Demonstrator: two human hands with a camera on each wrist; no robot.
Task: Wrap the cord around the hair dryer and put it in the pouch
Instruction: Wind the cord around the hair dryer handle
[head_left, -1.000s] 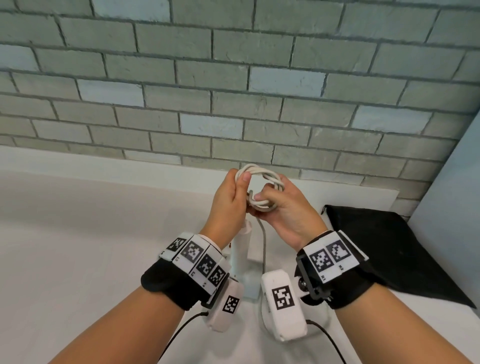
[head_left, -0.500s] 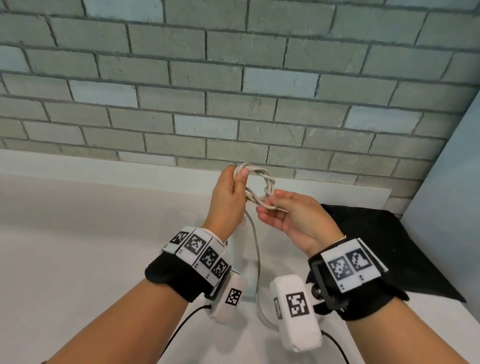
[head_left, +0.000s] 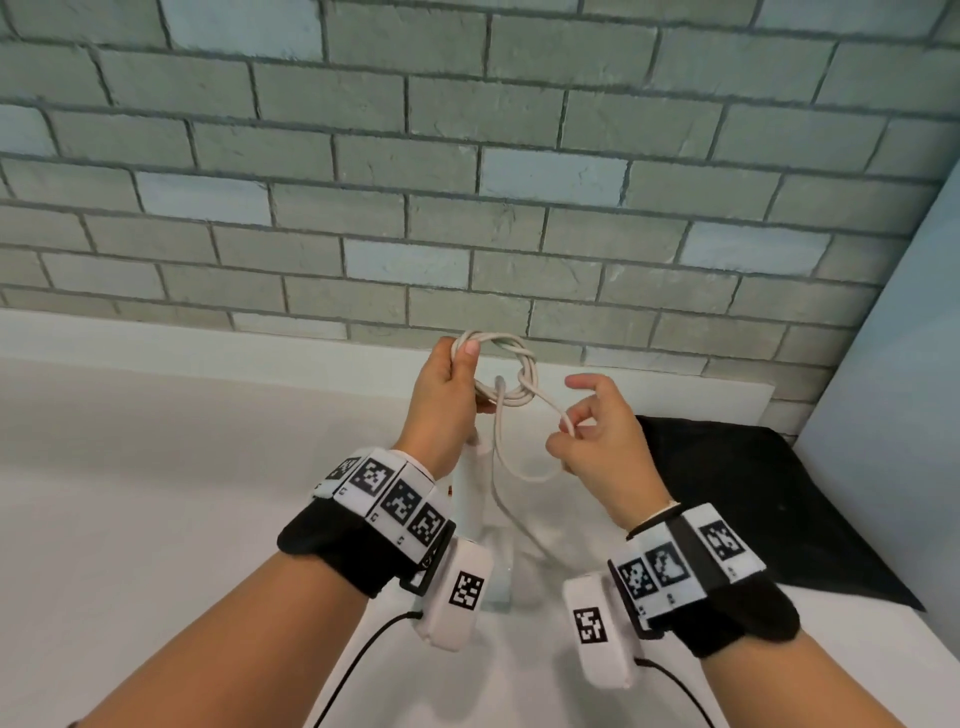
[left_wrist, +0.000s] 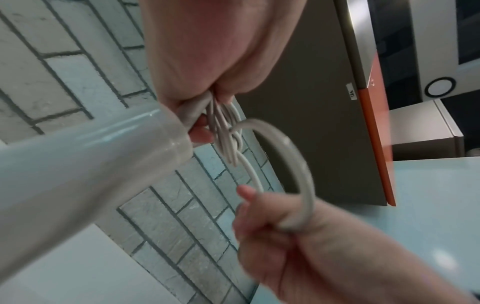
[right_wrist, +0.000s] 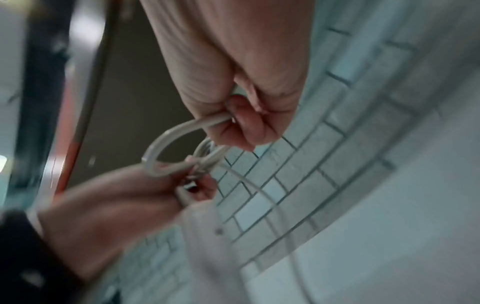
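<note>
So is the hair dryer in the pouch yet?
Out. The black pouch lies flat on the counter, while the left hand holds the coiled cord above the hair dryer.

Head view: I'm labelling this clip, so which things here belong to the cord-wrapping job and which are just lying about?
Part of the job:
- cord, coiled, held by the left hand
- right hand, pinching a loose loop of it
- hair dryer, mostly hidden below the hands
- black pouch, flat on the counter

Just there:
- brick wall
- white counter
</note>
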